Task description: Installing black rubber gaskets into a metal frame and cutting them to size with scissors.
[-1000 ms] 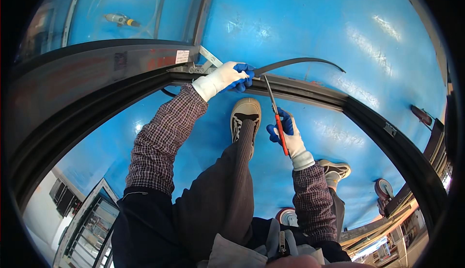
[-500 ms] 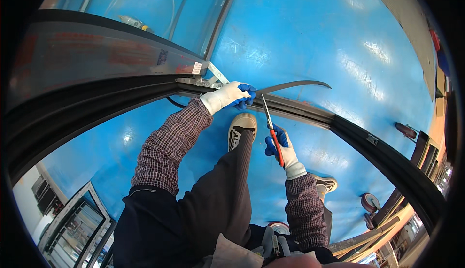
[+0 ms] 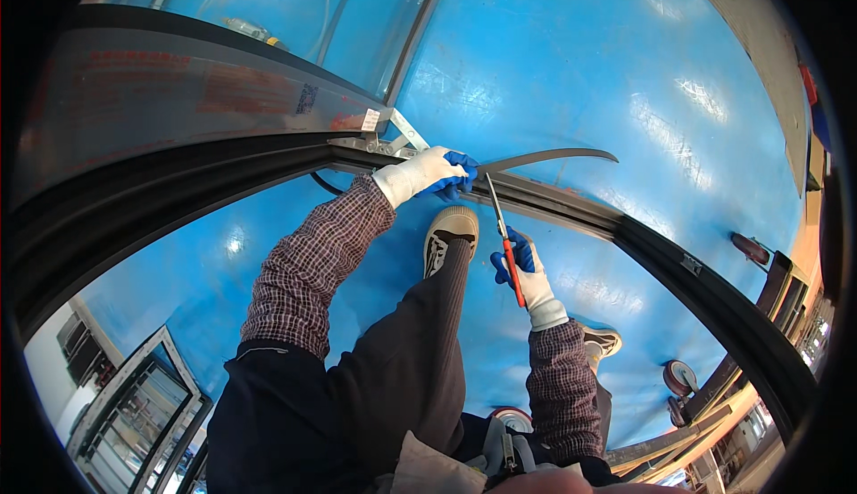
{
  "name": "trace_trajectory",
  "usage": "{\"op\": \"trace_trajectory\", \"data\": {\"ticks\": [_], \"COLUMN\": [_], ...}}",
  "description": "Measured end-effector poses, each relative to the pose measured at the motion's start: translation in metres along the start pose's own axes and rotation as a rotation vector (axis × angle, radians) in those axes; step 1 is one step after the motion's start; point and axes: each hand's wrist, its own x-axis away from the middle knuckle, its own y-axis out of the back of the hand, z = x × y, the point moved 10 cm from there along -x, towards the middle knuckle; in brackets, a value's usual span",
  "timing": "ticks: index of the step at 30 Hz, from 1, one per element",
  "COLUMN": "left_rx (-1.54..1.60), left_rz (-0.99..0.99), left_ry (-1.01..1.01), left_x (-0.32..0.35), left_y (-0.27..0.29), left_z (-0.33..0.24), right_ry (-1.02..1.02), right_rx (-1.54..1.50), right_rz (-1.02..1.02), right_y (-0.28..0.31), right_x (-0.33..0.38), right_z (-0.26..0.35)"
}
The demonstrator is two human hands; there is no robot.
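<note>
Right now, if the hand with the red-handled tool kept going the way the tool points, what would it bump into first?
The right hand points its red-handled tool up toward the dark frame rail. The tip would probably meet that rail first, right beside the left hand and the loose dark strip. Depth is hard to judge.

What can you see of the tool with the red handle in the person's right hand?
The tool is slim, with a red handle and a thin grey metal blade, like a screwdriver. The gloved right hand grips the handle. It tilts up and left, its tip at the dark frame, beside the left hand.
</note>
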Motion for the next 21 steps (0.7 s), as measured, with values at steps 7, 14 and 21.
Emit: {"op": "trace_trajectory", "data": {"ticks": [7, 14, 21], "left_rx": [-0.003, -0.065, -0.249], "left_rz": [0.028, -0.043, -0.055], "left_ry": [-0.005, 0.07, 0.112], "left_x": [-0.005, 0.003, 0.021], "left_y": [0.0, 0.0, -0.009], "left_z": [0.003, 0.001, -0.019], "right_ry": [-0.026, -0.055, -0.033], "right_rx": [0.116, 0.085, 0.104], "right_rz": [-0.013, -0.028, -0.038], "right_y": [0.0, -0.001, -0.003], "right_x": [0.001, 0.003, 0.006], "right_z": [0.0, 0.0, 0.009]}}
